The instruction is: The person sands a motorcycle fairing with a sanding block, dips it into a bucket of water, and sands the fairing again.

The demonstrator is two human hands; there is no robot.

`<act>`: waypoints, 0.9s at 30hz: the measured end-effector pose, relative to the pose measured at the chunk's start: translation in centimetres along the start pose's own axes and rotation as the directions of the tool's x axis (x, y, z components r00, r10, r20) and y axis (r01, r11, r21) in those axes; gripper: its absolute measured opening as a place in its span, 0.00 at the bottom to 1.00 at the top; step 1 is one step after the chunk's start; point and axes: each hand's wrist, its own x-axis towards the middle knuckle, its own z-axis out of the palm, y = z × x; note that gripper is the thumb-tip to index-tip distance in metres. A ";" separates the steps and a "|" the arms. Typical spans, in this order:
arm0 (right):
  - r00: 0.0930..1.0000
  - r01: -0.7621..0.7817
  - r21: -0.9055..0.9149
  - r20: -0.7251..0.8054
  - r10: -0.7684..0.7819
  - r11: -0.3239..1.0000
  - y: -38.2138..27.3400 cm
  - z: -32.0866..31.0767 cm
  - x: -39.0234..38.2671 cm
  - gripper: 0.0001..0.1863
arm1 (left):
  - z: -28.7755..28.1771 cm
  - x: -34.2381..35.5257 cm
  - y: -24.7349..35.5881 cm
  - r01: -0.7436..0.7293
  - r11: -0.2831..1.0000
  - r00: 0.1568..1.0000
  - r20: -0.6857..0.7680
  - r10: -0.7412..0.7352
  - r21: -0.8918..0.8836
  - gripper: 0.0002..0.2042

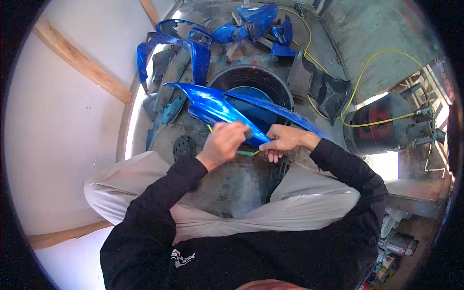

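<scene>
A glossy blue motorcycle fairing panel (pixel 210 107) lies slanted in front of me, partly over a round black tub (pixel 227 77). My right hand (pixel 285 138) grips its near end, thumb on top and fingers curled beneath. Slightly blurred, my left hand (pixel 222 145) is closed at the panel's near edge. By its fingertips shows a small dark piece (pixel 248 134), whose kind I cannot make out. A thin green strip (pixel 245 152) runs below the panel between both hands; its ends are hidden. Inside the tub is a blue round surface (pixel 251 104).
More blue body panels (pixel 200 60) lie at the far left, with a blue front piece (pixel 258 21) at the back. Black plastic panels (pixel 328 92) rest right of the tub. A dark tank (pixel 374 123) with a yellow hose (pixel 360 79) stands at the right. A white wall (pixel 67 116) borders the left.
</scene>
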 end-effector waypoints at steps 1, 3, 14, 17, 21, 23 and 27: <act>1.000 -0.010 -0.017 -0.005 0.010 1.000 -0.2 0.0 0.0 0.20 | 0.0 0.0 0.1 -0.021 1.000 0.999 0.028 0.022 -0.023 0.06; 1.000 -0.018 -0.039 -0.011 0.017 0.999 -0.8 -0.1 -0.2 0.20 | -1.2 0.7 -2.5 0.071 0.989 0.997 -0.045 -0.065 0.134 0.06; 0.999 0.004 0.006 -0.035 -0.004 1.000 -0.3 0.3 -0.8 0.20 | -2.4 0.7 -7.5 0.277 0.923 0.958 -0.144 -0.246 0.268 0.07; 0.998 0.051 0.034 -0.046 -0.049 0.998 -0.7 0.0 -0.9 0.20 | -4.4 -1.1 -10.6 0.443 0.848 0.896 -0.180 -0.406 0.292 0.10; 0.995 0.071 0.040 -0.072 -0.068 0.997 -0.1 0.3 -1.1 0.19 | -1.4 -1.1 -5.7 0.415 0.873 0.896 -0.282 -0.343 0.256 0.11; 0.994 0.087 0.036 -0.066 -0.085 0.996 0.7 0.4 -0.8 0.18 | 0.0 0.5 0.1 0.309 0.941 0.947 -0.136 -0.291 0.137 0.09; 0.989 0.132 0.151 -0.083 -0.120 0.980 2.2 0.9 -1.1 0.14 | 1.5 0.0 4.1 -0.018 0.999 0.985 0.174 0.012 0.033 0.11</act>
